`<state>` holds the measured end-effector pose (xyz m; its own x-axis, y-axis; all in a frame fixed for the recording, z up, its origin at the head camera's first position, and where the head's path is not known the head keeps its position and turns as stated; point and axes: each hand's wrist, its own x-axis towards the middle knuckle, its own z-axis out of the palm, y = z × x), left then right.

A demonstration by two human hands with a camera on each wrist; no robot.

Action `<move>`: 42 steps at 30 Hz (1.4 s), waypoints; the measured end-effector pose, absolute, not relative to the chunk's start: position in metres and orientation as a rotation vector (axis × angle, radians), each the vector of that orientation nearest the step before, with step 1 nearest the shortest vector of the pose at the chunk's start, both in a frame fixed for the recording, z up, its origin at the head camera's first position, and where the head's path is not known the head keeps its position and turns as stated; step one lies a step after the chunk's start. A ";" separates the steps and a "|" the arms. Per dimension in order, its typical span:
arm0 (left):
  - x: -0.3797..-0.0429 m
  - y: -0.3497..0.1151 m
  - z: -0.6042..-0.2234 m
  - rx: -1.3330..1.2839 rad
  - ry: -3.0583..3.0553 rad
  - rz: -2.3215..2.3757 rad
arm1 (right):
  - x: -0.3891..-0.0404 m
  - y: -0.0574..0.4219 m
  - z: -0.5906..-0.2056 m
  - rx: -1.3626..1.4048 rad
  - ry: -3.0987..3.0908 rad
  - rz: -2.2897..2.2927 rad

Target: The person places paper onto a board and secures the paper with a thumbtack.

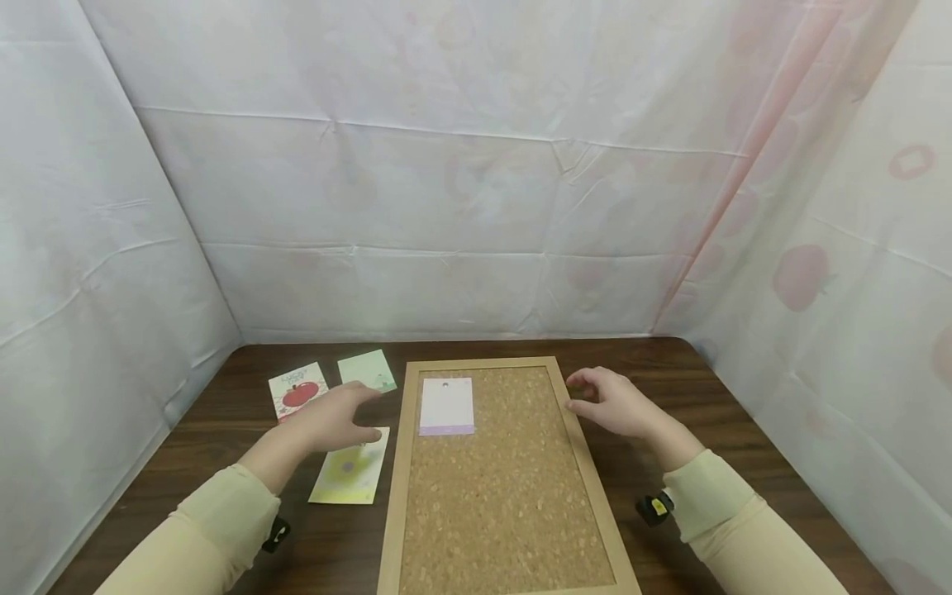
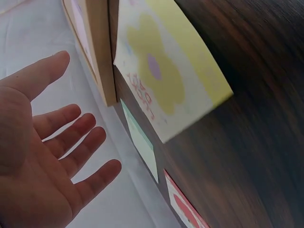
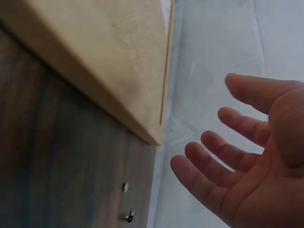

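A wood-framed corkboard [image 1: 513, 496] lies on the table between my hands. A white card with a purple bottom strip [image 1: 447, 405] is on its upper left, with a small pin at its top edge. My left hand [image 1: 338, 417] hovers left of the board, fingers spread and holding nothing, over a yellow flower card [image 1: 348, 475]. Near its fingertips are a pale green card [image 1: 368, 370] and a card with a red apple [image 1: 300, 392]. At the board's upper right edge, my right hand [image 1: 613, 402] is held with loosely bent fingers and nothing in it.
Two small push pins [image 3: 125, 186] lie on the dark wooden table [image 3: 71, 156] to the right of the board. White curtains [image 1: 446, 207] with faint fruit prints hang behind the table and on both sides.
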<state>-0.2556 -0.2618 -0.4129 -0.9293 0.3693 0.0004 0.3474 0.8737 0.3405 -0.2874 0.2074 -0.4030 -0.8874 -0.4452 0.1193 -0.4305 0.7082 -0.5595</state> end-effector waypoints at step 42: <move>-0.242 -0.299 -0.425 0.412 2.850 0.450 | -0.246 0.224 -0.434 -0.532 2.550 -1.035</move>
